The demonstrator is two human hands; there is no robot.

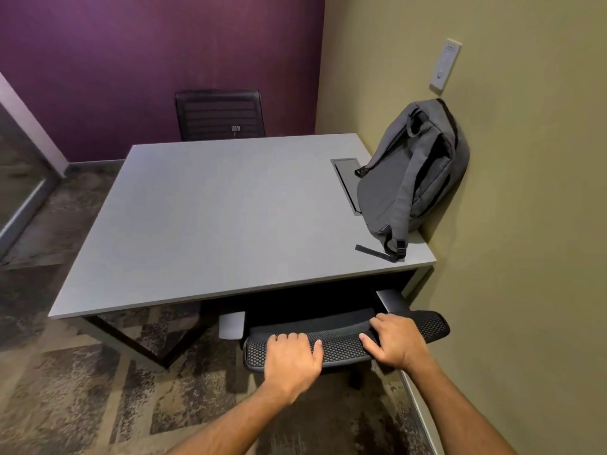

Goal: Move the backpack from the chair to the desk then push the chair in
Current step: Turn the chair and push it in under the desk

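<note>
A grey backpack (417,178) stands on the right side of the grey desk (210,218), leaning against the olive wall, its straps facing me. A black mesh office chair (341,348) is under the desk's near edge; only the top of its backrest and two armrests show. My left hand (290,359) grips the top of the backrest on its left part, fingers curled over the rim. My right hand (394,343) grips the same backrest further right.
A second black chair (220,114) stands at the desk's far side against the purple wall. A black cable hatch (346,182) is set in the desktop beside the backpack. The olive wall (525,257) is close on the right. Patterned carpet lies on the left.
</note>
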